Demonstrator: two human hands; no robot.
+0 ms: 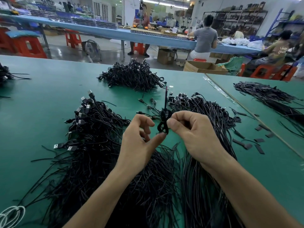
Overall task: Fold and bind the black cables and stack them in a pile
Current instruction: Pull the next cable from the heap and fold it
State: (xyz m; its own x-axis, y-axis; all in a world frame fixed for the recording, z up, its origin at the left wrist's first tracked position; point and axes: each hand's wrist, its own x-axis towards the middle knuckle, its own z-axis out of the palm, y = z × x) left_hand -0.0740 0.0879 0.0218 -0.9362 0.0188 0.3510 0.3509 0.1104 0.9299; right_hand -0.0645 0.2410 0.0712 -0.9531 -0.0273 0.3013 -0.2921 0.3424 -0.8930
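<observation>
The right hand (pixel 192 130) is pinching a small folded cable (pixel 162 126) between thumb and forefinger, holding it up in the air above the green table (pixel 49 89). The left hand (pixel 136 139) is sitting just beside it with its fingers curled. Its thumb is reaching across and touching the bottom loop of the folded cable, but I cannot tell whether this hand is really gripping it. A thin black strand (pixel 165 99) is sticking straight up from the middle of the bundle.

Under and around the forearms, loose black cables are lying on the table. A heap with USB plugs (pixel 92 129) is spreading out to the left, and another long spread of cables (pixel 205 116) is lying to the right. Beyond the hands, near the far edge of the table, a pile of bound cables (pixel 133 78) is sitting well apart from the loose ones.

Further right, short black strips (pixel 259 145) are lying scattered on the table, and a bigger heap of black strips (pixel 271 99) is resting on the neighbouring surface. A coil of white cable (pixel 11 214) is showing at the bottom left corner. In the background, people are sitting on stools at a long blue bench (pixel 102 28).
</observation>
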